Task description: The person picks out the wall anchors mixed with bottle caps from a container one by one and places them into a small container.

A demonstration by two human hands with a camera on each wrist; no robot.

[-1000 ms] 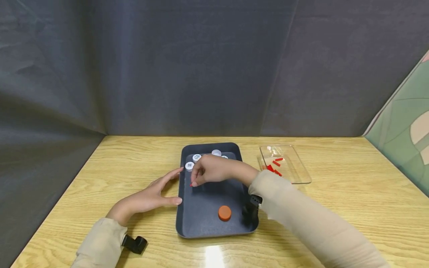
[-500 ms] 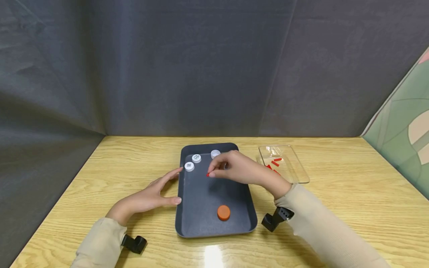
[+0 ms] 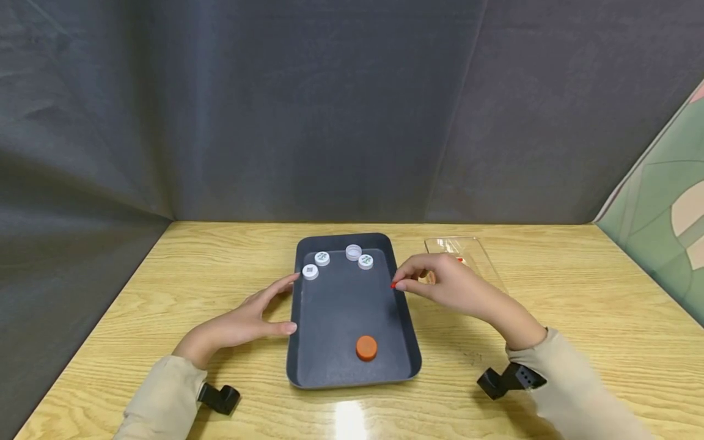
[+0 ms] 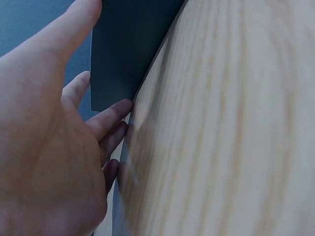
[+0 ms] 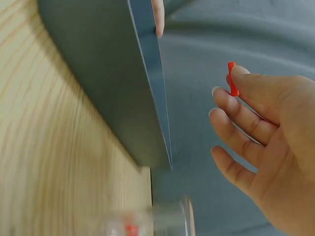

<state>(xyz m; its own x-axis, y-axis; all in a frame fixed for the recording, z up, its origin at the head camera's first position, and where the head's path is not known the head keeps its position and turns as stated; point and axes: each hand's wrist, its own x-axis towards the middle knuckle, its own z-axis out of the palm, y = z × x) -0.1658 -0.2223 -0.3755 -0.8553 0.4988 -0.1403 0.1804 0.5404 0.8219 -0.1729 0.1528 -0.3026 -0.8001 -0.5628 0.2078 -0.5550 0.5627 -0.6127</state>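
Note:
My right hand (image 3: pixel 440 281) pinches a small red stick (image 5: pixel 232 78) between thumb and index finger, above the right rim of the dark tray (image 3: pixel 341 318). In the right wrist view the other fingers are bent loosely and hold nothing. At the tray's left side, my left hand (image 3: pixel 242 321) rests with fingers and thumb spread, their tips at the rim. Inside the tray, white caps lie toward the far end: two with printed tops (image 3: pixel 321 258) at the left, another printed one (image 3: pixel 365 261) and an upturned one (image 3: pixel 354 252) at the right. Nearer me lies an orange cap (image 3: pixel 366 348).
A clear glass dish (image 3: pixel 486 263) stands right of the tray, mostly behind my right hand, with red pieces (image 5: pixel 131 229) in it. Both stand on a wooden table (image 3: pixel 220 263). Dark cloth (image 3: pixel 308 122) hangs behind it.
My right hand has moved right, from over the tray's left part to its right rim, still pinching the red stick. The white caps at the far right came into view. My left hand stays put.

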